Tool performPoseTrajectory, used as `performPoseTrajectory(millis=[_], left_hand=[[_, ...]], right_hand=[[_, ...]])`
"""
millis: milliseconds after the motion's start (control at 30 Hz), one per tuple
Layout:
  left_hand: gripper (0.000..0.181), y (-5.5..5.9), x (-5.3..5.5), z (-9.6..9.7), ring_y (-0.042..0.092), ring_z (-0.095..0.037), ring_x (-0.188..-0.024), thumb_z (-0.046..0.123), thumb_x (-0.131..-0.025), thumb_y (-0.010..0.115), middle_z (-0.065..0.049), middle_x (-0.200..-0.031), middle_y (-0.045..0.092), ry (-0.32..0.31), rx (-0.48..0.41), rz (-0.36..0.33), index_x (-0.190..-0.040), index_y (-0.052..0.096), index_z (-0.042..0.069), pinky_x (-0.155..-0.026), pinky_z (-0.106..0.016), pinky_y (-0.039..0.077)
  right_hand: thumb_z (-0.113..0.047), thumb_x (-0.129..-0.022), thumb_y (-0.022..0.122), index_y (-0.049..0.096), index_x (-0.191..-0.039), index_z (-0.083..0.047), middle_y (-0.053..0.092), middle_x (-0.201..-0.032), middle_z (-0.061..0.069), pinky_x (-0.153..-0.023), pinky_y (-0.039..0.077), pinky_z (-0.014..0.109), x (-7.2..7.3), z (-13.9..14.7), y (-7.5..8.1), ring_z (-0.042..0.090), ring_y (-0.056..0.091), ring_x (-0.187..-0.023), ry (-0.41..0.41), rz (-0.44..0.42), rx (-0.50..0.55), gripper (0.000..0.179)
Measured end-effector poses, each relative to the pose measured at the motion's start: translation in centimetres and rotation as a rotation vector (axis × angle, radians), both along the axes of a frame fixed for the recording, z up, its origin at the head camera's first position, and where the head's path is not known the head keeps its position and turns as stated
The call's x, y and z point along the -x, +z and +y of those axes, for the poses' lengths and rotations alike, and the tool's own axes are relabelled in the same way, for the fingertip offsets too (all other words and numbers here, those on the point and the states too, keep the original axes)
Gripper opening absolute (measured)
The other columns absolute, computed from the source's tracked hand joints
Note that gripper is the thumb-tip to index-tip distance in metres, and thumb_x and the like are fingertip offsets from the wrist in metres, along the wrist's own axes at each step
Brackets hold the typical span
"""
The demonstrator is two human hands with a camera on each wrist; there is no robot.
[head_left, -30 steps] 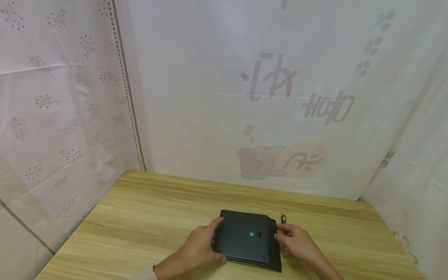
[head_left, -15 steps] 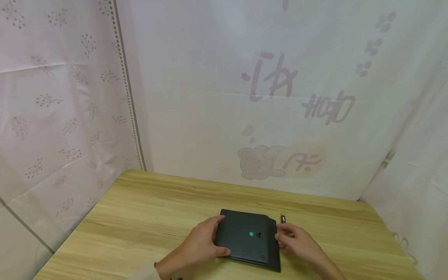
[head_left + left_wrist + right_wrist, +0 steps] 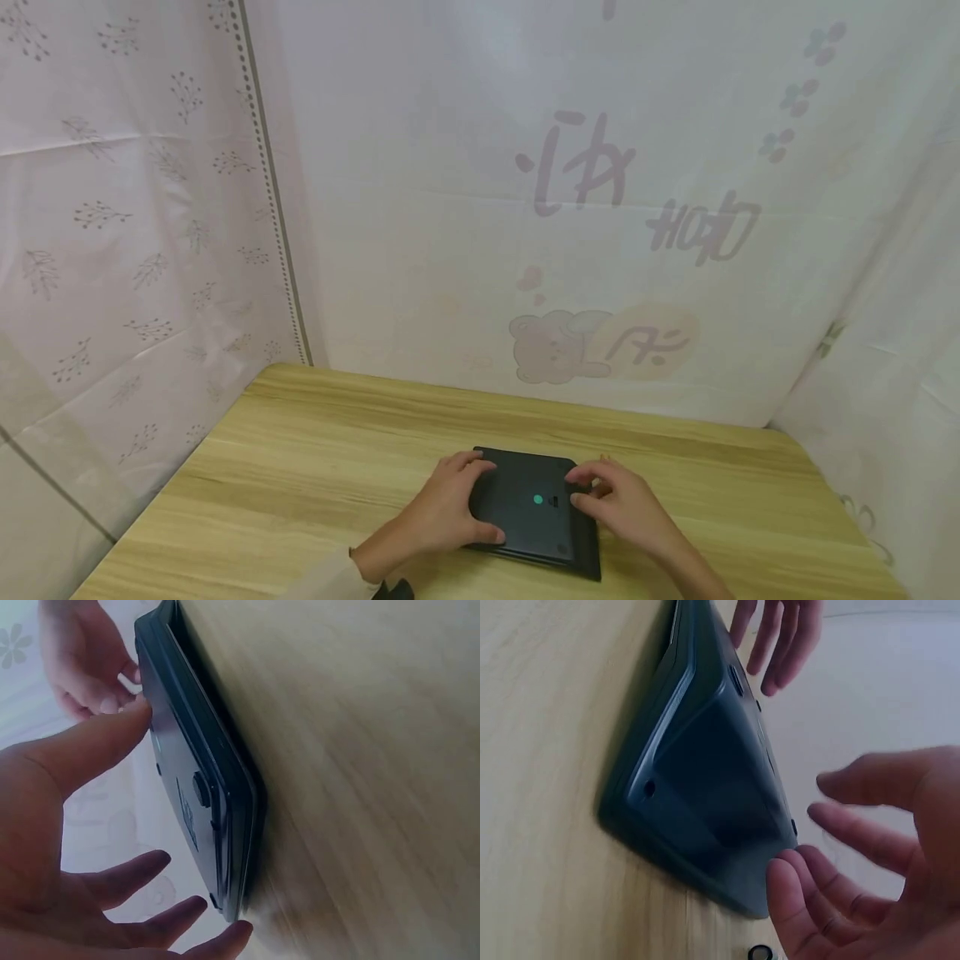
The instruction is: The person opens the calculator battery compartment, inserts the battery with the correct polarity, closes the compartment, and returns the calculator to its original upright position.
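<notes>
- Left hand (image 3: 453, 504): fingers spread and thumb apart from them, astride the left end of the device. In my left wrist view the thumb tip meets the dark shell; I cannot tell whether the fingertips touch it.
- Right hand (image 3: 622, 500): thumb and index finger parted with a gap between their tips, other fingers loosely bent, at the right end of the device. I see nothing in its grip; contact with the shell is unclear to me.
- Flat device (image 3: 517, 517): black plastic, matte, roughly rectangular, on the tabletop between the two hands with its underside up.
- Raised end (image 3: 705, 780): smooth sloping face, wedge-shaped in profile, a small dark round recess near one corner.
- Green sticker (image 3: 537, 499): round, flat, stuck to the underside.
- Small slot (image 3: 554, 502): dark, just right of the sticker.
- Foot (image 3: 202, 789): round, black, standing proud of the shell.
- Battery (image 3: 605, 457): gold-coloured tip only, mostly hidden behind the right hand.
- Sleeve (image 3: 326, 581): pale fabric, left forearm.
- Tabletop (image 3: 337, 467): yellowish, streaked wood grain, rounded far corners.
- Back cloth (image 3: 420, 275): pale, lightly creased, printed with lettering and a bear.
- Side cloth (image 3: 150, 208): pale, printed with grey sprigs.
</notes>
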State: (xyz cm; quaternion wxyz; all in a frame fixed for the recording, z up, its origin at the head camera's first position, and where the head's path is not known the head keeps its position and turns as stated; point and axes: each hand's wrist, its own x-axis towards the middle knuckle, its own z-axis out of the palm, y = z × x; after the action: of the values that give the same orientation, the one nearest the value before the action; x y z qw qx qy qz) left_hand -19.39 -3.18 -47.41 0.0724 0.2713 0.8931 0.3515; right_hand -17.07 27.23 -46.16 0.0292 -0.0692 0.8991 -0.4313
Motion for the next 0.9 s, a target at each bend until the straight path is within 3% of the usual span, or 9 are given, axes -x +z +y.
performPoseTrajectory(millis=[167, 367, 667, 900], left_hand=[[0.092, -0.4, 0.3, 0.3, 0.028, -0.051, -0.16, 0.043, -0.078, 0.102, -0.018, -0.171, 0.039, -0.018, 0.014, -0.045, -0.154, 0.062, 0.009, -0.12, -0.07, 0.036], [0.098, -0.5, 0.5, 0.7, 0.015, -0.056, -0.163, 0.046, -0.076, 0.103, -0.019, -0.175, 0.031, -0.037, 0.025, -0.069, -0.158, 0.059, 0.012, -0.121, -0.072, 0.033], [0.105, -0.6, 0.6, 0.9, 0.015, -0.056, -0.163, 0.049, -0.075, 0.103, -0.02, -0.177, 0.027, -0.062, 0.053, -0.079, -0.161, 0.056, 0.013, -0.121, -0.071, 0.034], [0.106, -0.6, 0.4, 1.1, 0.025, -0.048, -0.162, 0.046, -0.073, 0.105, -0.02, -0.177, 0.027, -0.049, 0.054, -0.079, -0.161, 0.055, 0.014, -0.122, -0.066, 0.037]], right_hand=[[-0.016, -0.094, 0.085, 0.08, -0.109, -0.013, 0.067, -0.109, 0.003, -0.07, 0.054, 0.029, 0.4, -0.6, 0.1, 0.011, 0.065, -0.082, 0.159, 0.138, -0.039, 0.016], [-0.014, -0.09, 0.087, 0.076, -0.098, -0.02, 0.061, -0.102, 0.0, -0.067, 0.049, 0.028, 0.7, -1.3, -0.2, 0.007, 0.057, -0.076, 0.195, 0.198, -0.075, 0.014], [-0.016, -0.086, 0.09, 0.072, -0.091, -0.025, 0.054, -0.099, -0.002, -0.067, 0.043, 0.027, 1.1, -1.9, -0.8, 0.011, 0.048, -0.076, 0.21, 0.205, -0.144, 0.021], [-0.017, -0.088, 0.089, 0.07, -0.091, -0.028, 0.05, -0.098, -0.004, -0.07, 0.041, 0.028, 1.3, -1.7, -1.1, 0.011, 0.047, -0.081, 0.251, 0.253, -0.163, 0.022]])
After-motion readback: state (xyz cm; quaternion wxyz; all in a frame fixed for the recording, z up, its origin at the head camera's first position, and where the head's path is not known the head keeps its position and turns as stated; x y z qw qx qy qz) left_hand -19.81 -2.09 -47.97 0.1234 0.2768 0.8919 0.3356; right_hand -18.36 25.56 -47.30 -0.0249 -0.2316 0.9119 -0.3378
